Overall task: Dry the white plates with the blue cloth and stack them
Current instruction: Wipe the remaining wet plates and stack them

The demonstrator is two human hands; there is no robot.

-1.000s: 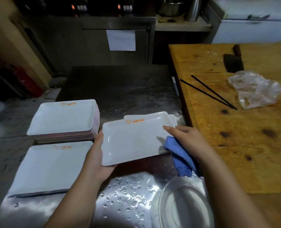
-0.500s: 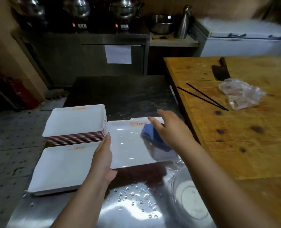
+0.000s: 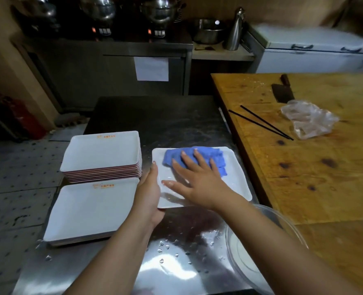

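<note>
Stainless steel fills the middle of the head view: a wet steel table beaded with water drops near its front edge, set against a worn wooden butcher block on the right.

At the table's centre, a white rectangular plate with a shallow raised rim is tilted slightly, its near left corner lifted. The left hand grips that left edge, thumb lying along the rim and fingers curled underneath. The right hand lies flat with fingers spread, pressing a crumpled blue cloth onto the far half of the plate; the cloth bunches out past the fingertips toward the far rim. The plate's near half looks glossy and wet.

To the left stand two groups of matching white plates: a tall stack at the far side, with pinkish edges and an orange logo at the top plate's far rim, and just in front of it a low stack with the same logo.

A clear glass bowl sits at the table's near right corner. On the butcher block lie a cleaver, two black chopsticks and a crumpled clear plastic bag. Behind, steel pots and a chest freezer line the back wall.
</note>
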